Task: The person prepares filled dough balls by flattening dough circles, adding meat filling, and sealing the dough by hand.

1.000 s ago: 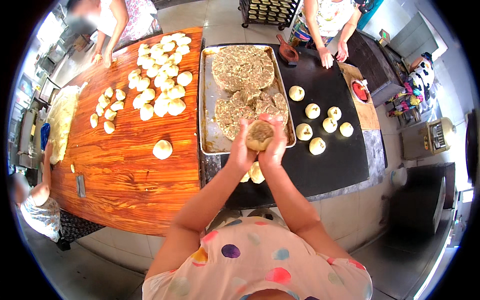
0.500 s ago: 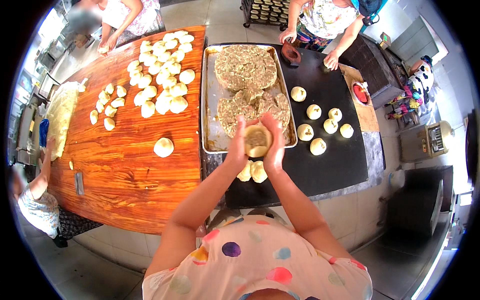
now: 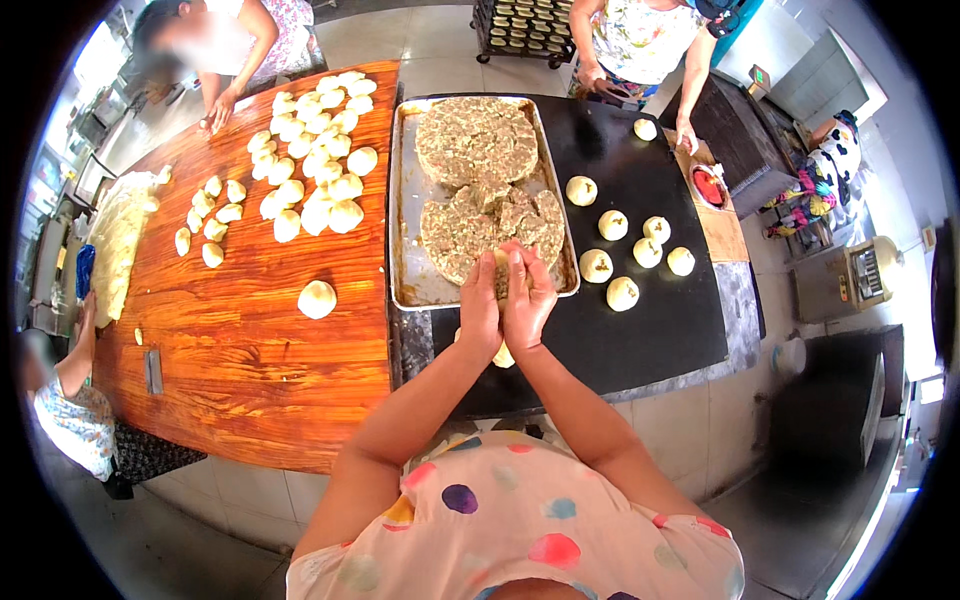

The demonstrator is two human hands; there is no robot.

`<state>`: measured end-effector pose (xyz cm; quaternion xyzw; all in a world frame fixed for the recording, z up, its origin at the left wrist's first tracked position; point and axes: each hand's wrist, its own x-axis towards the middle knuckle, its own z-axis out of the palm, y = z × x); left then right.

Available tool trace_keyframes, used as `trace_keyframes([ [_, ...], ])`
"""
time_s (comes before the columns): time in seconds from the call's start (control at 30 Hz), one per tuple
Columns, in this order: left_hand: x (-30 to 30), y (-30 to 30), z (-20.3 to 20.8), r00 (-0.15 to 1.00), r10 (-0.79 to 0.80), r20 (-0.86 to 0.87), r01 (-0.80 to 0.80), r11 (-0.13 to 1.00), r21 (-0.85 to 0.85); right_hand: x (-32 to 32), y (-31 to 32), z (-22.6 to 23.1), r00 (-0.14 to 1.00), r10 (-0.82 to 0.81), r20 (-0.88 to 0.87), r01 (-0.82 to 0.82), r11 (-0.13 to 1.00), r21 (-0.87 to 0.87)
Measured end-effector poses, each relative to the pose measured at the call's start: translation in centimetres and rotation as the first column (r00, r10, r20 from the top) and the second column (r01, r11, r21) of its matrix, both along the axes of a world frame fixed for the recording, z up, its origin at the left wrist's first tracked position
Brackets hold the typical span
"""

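My left hand (image 3: 481, 303) and my right hand (image 3: 529, 300) are cupped together around a filled dough ball (image 3: 502, 270). Only a narrow strip of it shows between my palms, with brownish filling inside. Both hands are over the near edge of a metal tray (image 3: 408, 292), which carries two large mounds of chunky filling (image 3: 476, 138). Below my wrists, a pale dough piece (image 3: 503, 356) is partly hidden on the black work surface. Several round filled dough balls (image 3: 622, 293) sit to the right of the tray.
Left of the tray, a wooden table (image 3: 230, 390) bears several dough pieces (image 3: 317, 299), a long dough sheet (image 3: 125, 240) and a small metal scraper (image 3: 153, 371). Across the black surface (image 3: 640, 345), a co-worker's hand (image 3: 686, 135) is near a red-filled bowl (image 3: 709, 186). Other people stand at the wooden table.
My hands have closed in around the dough, which earlier showed as an open cup of filling. The co-worker's hand at the far right has left a dough ball and moved toward the red-filled bowl.
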<state>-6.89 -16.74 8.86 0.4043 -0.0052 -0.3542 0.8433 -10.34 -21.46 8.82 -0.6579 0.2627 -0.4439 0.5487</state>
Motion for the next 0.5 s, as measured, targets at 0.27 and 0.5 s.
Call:
trace_keyframes([
  [0.27,4.5,-1.2,3.0,0.837,-0.544,-0.055,0.547,0.831,0.1,-5.2,-5.0,3.8,0.889,0.348,-0.299,-0.437,0.841,-0.32],
  [0.5,-0.9,-2.5,4.1,0.911,-0.409,0.058,0.41,0.912,-0.009,-7.9,-8.6,6.7,0.895,0.362,-0.263,-0.441,0.813,-0.381],
])
